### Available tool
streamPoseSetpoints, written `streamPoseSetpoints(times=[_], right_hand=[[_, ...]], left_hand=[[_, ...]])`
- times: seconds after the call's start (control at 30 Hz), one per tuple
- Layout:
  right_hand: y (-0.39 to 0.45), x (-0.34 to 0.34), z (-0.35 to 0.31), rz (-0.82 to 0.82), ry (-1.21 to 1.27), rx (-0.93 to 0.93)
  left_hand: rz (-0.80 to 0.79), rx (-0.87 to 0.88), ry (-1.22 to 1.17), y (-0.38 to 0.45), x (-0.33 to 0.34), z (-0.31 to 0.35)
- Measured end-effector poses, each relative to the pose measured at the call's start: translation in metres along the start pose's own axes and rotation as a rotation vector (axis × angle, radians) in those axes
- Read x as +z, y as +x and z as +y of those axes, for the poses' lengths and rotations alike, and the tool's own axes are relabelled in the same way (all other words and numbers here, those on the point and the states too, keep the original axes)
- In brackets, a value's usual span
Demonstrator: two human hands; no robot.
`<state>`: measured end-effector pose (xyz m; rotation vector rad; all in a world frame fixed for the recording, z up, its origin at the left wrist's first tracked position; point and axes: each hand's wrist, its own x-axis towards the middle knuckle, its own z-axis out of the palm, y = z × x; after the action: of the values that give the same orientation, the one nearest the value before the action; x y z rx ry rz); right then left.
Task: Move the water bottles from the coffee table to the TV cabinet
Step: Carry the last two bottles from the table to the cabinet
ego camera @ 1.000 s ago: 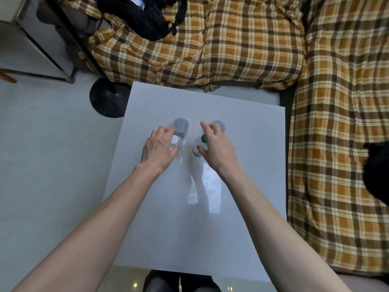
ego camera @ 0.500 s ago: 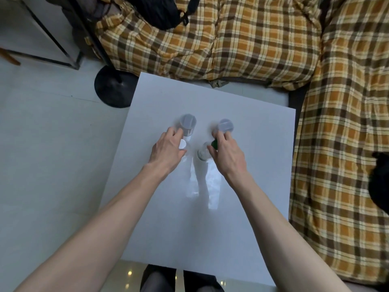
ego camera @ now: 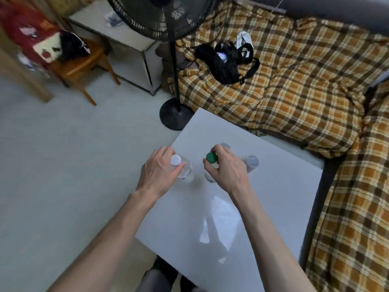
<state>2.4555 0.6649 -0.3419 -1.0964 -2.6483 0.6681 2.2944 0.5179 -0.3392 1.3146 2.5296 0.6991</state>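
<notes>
Two clear water bottles are in my hands above the white coffee table point(ego camera: 273, 207). My left hand point(ego camera: 159, 172) is wrapped around the neck of the white-capped bottle point(ego camera: 184, 168), which is near the table's left edge. The green-capped bottle point(ego camera: 211, 159) is gripped near its top by my right hand point(ego camera: 228, 171); most of its body is hidden under the hand. Blurred round shapes, perhaps the bottles' reflections point(ego camera: 251, 162), show on the glossy tabletop just right of my right hand.
A black standing fan point(ego camera: 175, 114) has its base at the table's far left corner. A plaid-covered sofa point(ego camera: 305, 81) wraps the far and right sides, with black straps point(ego camera: 227, 62) on it. A wooden chair point(ego camera: 84, 64) and a metal-framed cabinet point(ego camera: 130, 51) stand at the far left.
Both hands closed on the bottles and lifted them off the table, moving left. The view swung up and left, bringing the fan, chair and cabinet into sight.
</notes>
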Motion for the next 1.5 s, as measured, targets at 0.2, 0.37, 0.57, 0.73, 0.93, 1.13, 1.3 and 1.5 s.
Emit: streamPoseSetpoints(times=[0.2,0.37,0.57,0.73,0.93,1.13,1.3,1.5], right_hand=[[-0.001,-0.01,-0.106,-0.023,0.092,-0.225],[-0.009,0.0,-0.217,-0.05,0.063,-0.524],[-0.036,0.043,-0.364,-0.121,0.036,-0.743],[-0.076,0.096,-0.483,-0.217,0.08,-0.855],[-0.142,0.16,-0.609,-0.335,0.148,-0.974],[-0.212,0.219,-0.718,-0.487,0.216,-1.14],[-0.264,0.273,-0.801,-0.608,0.258,-1.278],[-0.321,0.346,-0.908,-0.693,0.222,-1.453]], left_hand=[[0.3,-0.141,0.004,-0.069,-0.089,-0.039],[0.516,-0.281,-0.001,-0.131,-0.165,-0.092],[0.691,-0.447,-0.007,-0.219,-0.248,-0.175],[0.788,-0.597,-0.005,-0.311,-0.299,-0.25],[0.887,-0.758,0.038,-0.421,-0.342,-0.32],[1.001,-0.971,0.089,-0.521,-0.376,-0.37],[1.061,-1.138,0.154,-0.595,-0.398,-0.414],[1.099,-1.353,0.207,-0.67,-0.43,-0.48]])
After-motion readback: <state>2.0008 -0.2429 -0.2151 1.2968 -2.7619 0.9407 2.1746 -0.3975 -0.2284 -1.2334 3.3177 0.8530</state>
